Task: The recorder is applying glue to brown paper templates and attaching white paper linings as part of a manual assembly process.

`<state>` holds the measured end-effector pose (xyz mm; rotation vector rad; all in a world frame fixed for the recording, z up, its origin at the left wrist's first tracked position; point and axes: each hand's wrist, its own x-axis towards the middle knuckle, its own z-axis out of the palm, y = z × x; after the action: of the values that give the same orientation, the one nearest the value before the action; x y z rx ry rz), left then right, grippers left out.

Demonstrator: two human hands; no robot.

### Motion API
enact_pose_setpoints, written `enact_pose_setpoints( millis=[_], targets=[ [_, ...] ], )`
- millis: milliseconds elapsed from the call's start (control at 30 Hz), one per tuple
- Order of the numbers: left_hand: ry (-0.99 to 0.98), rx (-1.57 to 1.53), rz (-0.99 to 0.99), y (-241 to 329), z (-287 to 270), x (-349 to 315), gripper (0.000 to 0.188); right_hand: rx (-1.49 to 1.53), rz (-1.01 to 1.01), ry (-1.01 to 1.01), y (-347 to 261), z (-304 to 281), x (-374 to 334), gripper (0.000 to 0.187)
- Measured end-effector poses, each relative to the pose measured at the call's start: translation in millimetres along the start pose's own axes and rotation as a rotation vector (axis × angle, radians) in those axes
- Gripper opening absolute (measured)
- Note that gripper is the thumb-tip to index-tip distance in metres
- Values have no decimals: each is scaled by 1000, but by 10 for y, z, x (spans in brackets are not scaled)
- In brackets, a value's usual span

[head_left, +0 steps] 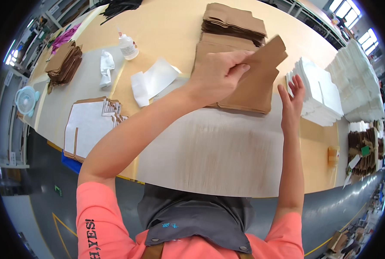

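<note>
Lifting one brown card blank (261, 73) off the stack at twelve o'clock on the bench (210, 155), the left hand (218, 73) pinches its edge while the right hand (292, 101), open-fingered at two o'clock, seems poised to take it.

floor (37, 216): grey, yellow lines | windows (346, 11): bright, far right | worktable (166, 26): tan | fan (26, 100): left

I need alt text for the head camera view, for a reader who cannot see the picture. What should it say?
Seen from above, a person's left hand lifts a brown paper piece off a stack of brown pieces, while the open right hand hovers beside a stack of white sheets. On the wooden table also lie a plastic bottle, loose white paper and a small fan.
</note>
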<state>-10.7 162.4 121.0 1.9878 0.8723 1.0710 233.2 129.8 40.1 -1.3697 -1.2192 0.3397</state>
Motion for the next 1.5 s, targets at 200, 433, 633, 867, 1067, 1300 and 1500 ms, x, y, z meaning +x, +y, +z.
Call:
enact_pose_setpoints(
  millis=[200,433,633,867,1067,1300,1500],
  targets=[
    [-31,-607,-272,371,-301,-594,27,666,585,-433,3,-429,-154,44],
    [112,-657,-640,-289,84,-1715,80,243,714,-482,-245,-840,-1175,26],
    [-132,-109,-700,-398,224,-1925,43,-301,514,-421,-286,-896,-1480,29],
    [-105,207,-527,-280,214,-1875,31,-368,453,-398,-241,-957,-1542,55],
    [-132,543,-172,-141,385,-1827,49,-957,-44,-29,239,-1903,-902,70],
    [-415,512,271,-425,1303,-1267,59,-939,555,49,1601,-4520,-155,77],
    [-527,607,234,-499,1294,-1290,64,-147,683,21,1447,-4279,-91,59]
  ],
)
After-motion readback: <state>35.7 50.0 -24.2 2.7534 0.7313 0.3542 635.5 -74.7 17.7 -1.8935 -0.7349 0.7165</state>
